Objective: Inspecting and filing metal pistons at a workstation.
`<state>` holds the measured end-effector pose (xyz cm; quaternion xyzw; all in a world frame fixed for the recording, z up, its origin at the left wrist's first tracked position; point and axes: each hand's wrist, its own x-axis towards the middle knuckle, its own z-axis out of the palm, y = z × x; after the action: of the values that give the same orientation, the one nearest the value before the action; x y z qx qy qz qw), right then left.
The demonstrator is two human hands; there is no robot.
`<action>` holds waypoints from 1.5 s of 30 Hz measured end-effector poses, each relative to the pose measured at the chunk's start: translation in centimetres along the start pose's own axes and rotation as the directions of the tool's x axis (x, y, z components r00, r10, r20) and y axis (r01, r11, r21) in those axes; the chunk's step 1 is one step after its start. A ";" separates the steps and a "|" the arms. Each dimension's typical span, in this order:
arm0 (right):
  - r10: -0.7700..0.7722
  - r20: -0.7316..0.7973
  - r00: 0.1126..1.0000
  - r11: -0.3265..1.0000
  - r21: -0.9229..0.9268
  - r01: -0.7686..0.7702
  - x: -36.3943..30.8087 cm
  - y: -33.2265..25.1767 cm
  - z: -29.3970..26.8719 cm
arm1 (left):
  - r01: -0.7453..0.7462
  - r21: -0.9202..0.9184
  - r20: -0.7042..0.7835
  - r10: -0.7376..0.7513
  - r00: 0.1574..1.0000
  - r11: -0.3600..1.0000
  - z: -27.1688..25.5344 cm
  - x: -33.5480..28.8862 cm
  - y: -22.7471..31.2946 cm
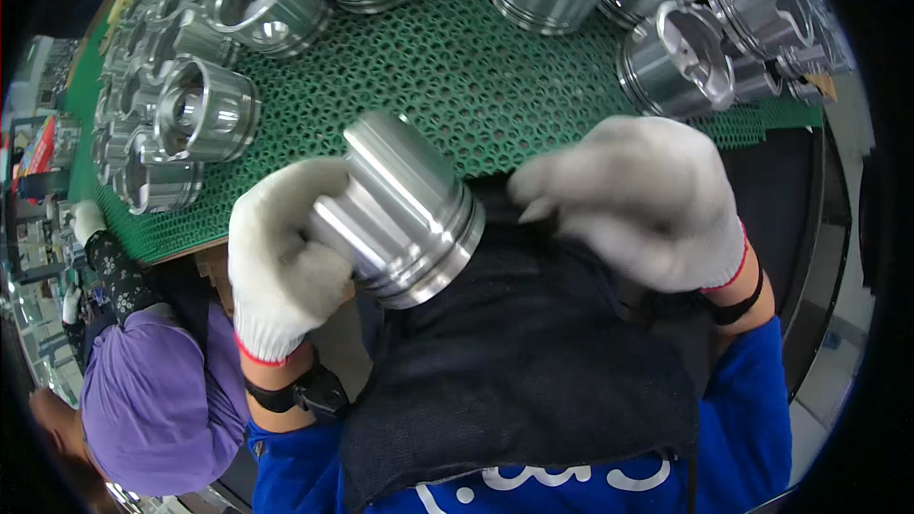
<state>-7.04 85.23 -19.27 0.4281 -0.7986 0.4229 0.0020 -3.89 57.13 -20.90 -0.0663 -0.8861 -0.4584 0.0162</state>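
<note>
My left hand (281, 257), in a white knit glove, grips a shiny metal piston (400, 209) by its skirt end, tilted with its grooved crown toward my chest. It rests against a dark cloth (533, 371) draped over my lap. My right hand (638, 200), also gloved, presses on the upper edge of that cloth just right of the piston, fingers curled and pinching the fabric. Both sleeves are blue.
A green mesh mat (447, 67) covers the bench ahead, ringed with several more metal pistons (205, 114), some at the far right (676, 62). A person in a purple cap (143, 400) works at lower left, with a gloved hand (88, 219).
</note>
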 end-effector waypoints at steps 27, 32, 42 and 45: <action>0.581 0.044 0.813 0.506 0.763 -0.403 0.4 0.4 2.0 | -0.386 0.577 0.177 0.351 0.920 0.720 -0.7 2.8 1.1; 0.617 0.056 0.785 0.624 0.572 -0.531 -0.4 0.6 1.7 | -0.546 0.412 0.125 0.548 0.827 0.729 -3.0 3.4 -4.2; -0.084 -0.188 0.979 0.818 -0.574 -0.040 4.0 4.3 4.0 | -0.539 0.255 -0.124 0.580 0.805 0.803 -0.4 7.1 -1.9; -0.163 -0.216 0.963 0.805 -0.593 0.003 4.5 4.4 4.7 | -0.515 0.290 -0.137 0.567 0.812 0.807 -0.2 6.1 -1.3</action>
<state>-11.16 80.20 -23.61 0.3831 -0.8632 0.2065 0.2559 -10.10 56.83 -21.31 -0.2644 -0.8711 -0.3286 0.2514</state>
